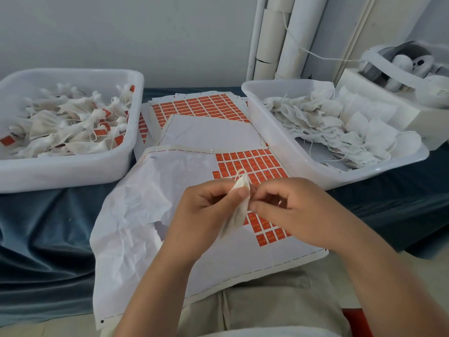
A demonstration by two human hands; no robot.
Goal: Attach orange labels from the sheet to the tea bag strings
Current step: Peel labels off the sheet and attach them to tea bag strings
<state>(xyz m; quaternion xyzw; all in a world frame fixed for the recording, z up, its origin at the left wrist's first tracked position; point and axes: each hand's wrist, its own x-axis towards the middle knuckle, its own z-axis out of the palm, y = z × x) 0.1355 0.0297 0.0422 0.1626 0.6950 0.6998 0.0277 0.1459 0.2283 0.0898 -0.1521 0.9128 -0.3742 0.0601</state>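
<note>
Left hand [206, 205] and right hand [291, 207] pinch one tea bag [239, 210] above the part-used label sheet [243, 164] at the blue cloth's [48, 227] near edge; the left tub [73, 173] holds many labelled bags, the right tub [340, 176] many unlabelled.

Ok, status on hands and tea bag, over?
Left hand grips tea bag. Right hand pinches it too. Label sheet beneath, nothing in the way.

Left tub [60, 171], right tub [303, 166] flank the sheet [184, 166]; between seems passable.
</note>
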